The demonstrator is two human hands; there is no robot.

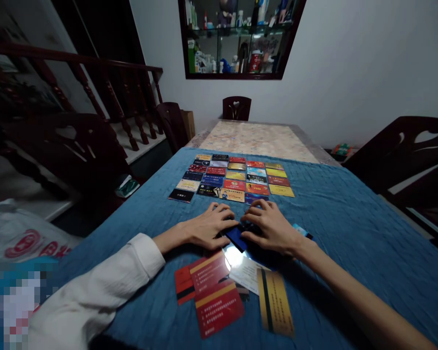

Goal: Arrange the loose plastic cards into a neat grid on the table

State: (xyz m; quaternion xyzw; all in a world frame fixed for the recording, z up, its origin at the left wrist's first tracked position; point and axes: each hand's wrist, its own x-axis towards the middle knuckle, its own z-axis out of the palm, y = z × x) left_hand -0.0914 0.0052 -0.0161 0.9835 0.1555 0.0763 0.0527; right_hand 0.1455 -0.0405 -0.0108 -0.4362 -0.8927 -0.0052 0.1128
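My left hand point(209, 227) lies palm down over loose cards, its fingers spread and slightly curved. A blue card point(235, 238) shows between my two hands; the left fingertips reach its edge. My right hand point(269, 227) also rests palm down with fingers apart, its thumb at the other side of that card. Dark cards beneath the right palm are mostly hidden. Closer to me lie a red card point(219, 309), a white card point(247, 273) with glare beside it, a gold card point(276, 301) with a black stripe and an orange-red card point(183, 282), partly overlapping.
Beyond my hands, several cards lie in rows, among them a black card point(181, 195) at the near left corner. A blue cloth point(324, 214) covers this end of the table. Chairs point(237, 108) stand around it, and a white plastic bag point(25, 238) is at left.
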